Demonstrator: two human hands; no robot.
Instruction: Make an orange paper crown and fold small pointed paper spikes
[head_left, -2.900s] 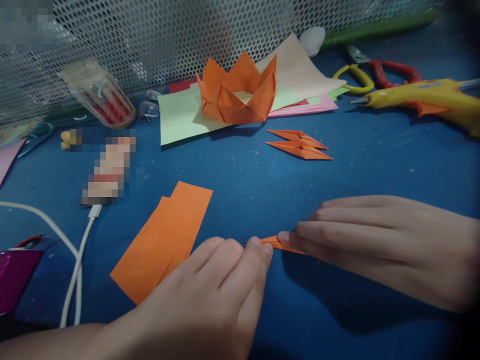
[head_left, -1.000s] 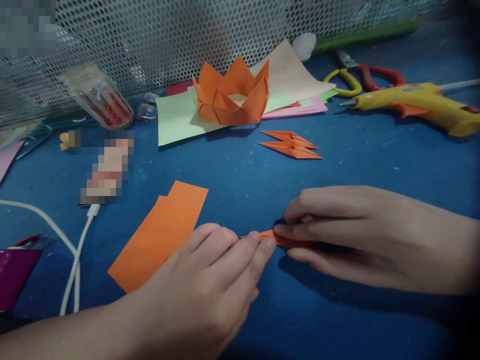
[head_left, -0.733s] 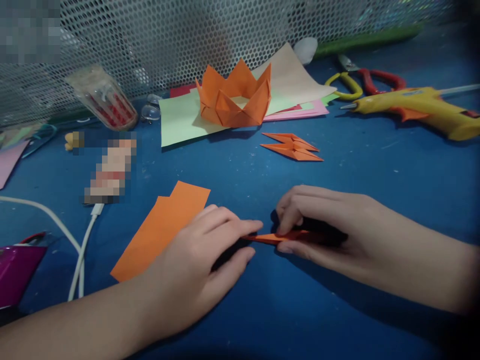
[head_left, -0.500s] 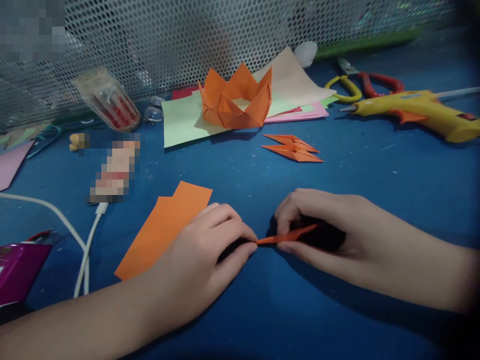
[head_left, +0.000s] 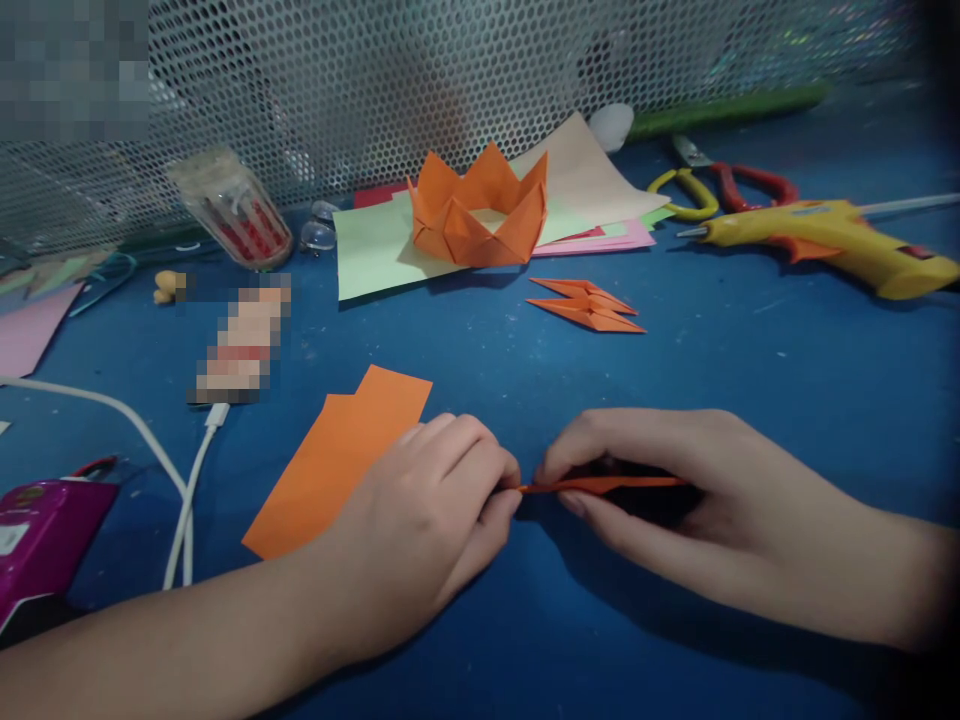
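A thin folded orange paper piece runs between my two hands, seen nearly edge-on. My left hand pinches its left tip between thumb and fingers. My right hand grips its middle, thumb below and fingers above, and its far end reaches into the palm's shadow. Flat orange paper sheets lie partly under my left hand and forearm. Beyond the hands rest pointed orange folded pieces, side by side. Behind them an orange folded-paper ring with pointed peaks stands on coloured sheets.
Coloured paper sheets lie at the back against a perforated metal panel. At right are a yellow glue gun and red-handled pliers. Leftward stand a tilted jar, a white cable and a purple box.
My right hand has lowered slightly, and its fingers have shifted left along the paper piece. The piece now lies more level. The whole view has shifted a little.
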